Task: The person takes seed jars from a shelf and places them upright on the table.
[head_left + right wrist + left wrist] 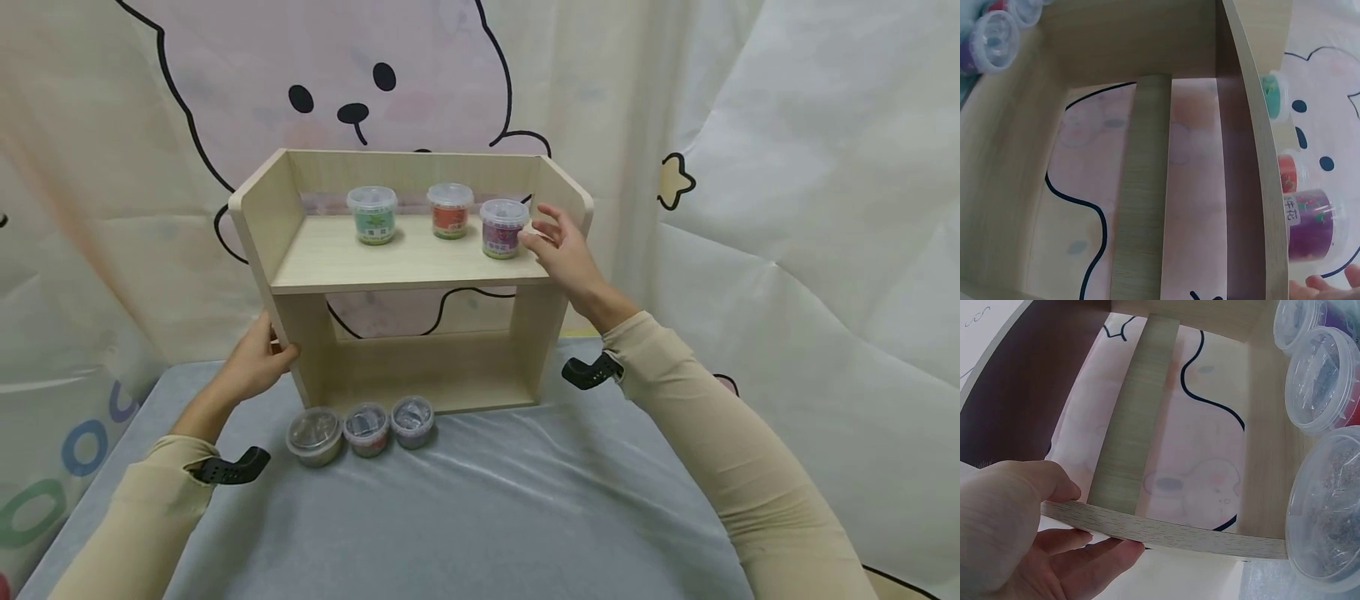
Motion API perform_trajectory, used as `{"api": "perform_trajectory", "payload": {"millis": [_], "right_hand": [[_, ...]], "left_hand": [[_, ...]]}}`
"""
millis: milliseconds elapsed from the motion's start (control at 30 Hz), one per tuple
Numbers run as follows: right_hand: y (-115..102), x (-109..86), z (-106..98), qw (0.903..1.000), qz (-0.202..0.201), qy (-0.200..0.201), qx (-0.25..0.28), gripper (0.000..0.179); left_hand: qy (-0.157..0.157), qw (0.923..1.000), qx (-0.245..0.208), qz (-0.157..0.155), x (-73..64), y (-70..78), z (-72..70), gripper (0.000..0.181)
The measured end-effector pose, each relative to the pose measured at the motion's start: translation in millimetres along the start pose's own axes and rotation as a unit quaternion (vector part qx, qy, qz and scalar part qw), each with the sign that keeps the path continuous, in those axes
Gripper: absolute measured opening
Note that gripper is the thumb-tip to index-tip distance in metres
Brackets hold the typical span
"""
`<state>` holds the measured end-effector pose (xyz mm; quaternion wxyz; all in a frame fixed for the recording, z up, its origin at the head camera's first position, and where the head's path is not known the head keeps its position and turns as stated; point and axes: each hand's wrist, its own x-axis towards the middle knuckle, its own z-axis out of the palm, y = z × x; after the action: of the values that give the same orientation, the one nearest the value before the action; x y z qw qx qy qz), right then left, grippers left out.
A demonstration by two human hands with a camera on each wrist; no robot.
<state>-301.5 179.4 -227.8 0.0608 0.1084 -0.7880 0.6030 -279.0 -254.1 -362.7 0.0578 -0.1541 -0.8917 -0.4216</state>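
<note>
Pale wood forms the two-tier shelf unit (420, 373), whose upper board (330, 265) bears a green tub (374, 222), a red tub (450, 220) and, nearest the unit's right side, a purple tub (500, 238), all lidded. The right hand (567, 260) is beside the purple tub, digits apart and not wrapped round it; whether the thumb touches it, I cannot tell. The left hand (257, 362) is clamped on the unit's left side panel (273, 223). Three more lidded tubs (367, 432) stand before the unit's foot, toward its left.

A stray thumb nudge could knock the purple tub into the red one; a tug from the left hand could jolt the unit against the tubs before it. The right wrist view shows a white lettered sticker (1292, 210) on the purple tub that the head view does not
</note>
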Motion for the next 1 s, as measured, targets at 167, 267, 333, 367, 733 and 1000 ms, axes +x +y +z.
{"api": "perform_trajectory", "payload": {"millis": [167, 267, 333, 367, 733, 1000], "right_hand": [[-1, 11.7, 4, 0.9958, 0.013, -0.024, 0.088, 0.07], [-1, 18.7, 6, 0.9907, 0.019, -0.036, 0.129, 0.072], [0, 23.6, 6, 0.9881, 0.026, -0.041, 0.146, 0.074], [1, 25.9, 6, 0.9867, 0.029, -0.044, 0.154, 0.075], [5, 42.2, 6, 0.9857, 0.058, -0.054, 0.149, 0.079], [2, 46.0, 7, 0.9902, 0.069, -0.056, 0.109, 0.075]], "left_hand": [[0.003, 1.0, 0.003, -0.001, -2.0, -2.7, 0.6, 0.07], [0.002, 1.0, 0.004, -0.001, -2.6, -3.3, 1.7, 0.068], [0.001, 1.0, 0.005, -0.001, -2.7, -3.2, 2.4, 0.068], [0.0, 1.0, 0.005, -0.001, -2.7, -3.2, 2.6, 0.068], [0.0, 1.0, 0.006, 0.0, -1.1, 0.9, 2.9, 0.069], [0.005, 1.0, 0.004, -0.001, -0.7, 1.2, 0.7, 0.068]]}}
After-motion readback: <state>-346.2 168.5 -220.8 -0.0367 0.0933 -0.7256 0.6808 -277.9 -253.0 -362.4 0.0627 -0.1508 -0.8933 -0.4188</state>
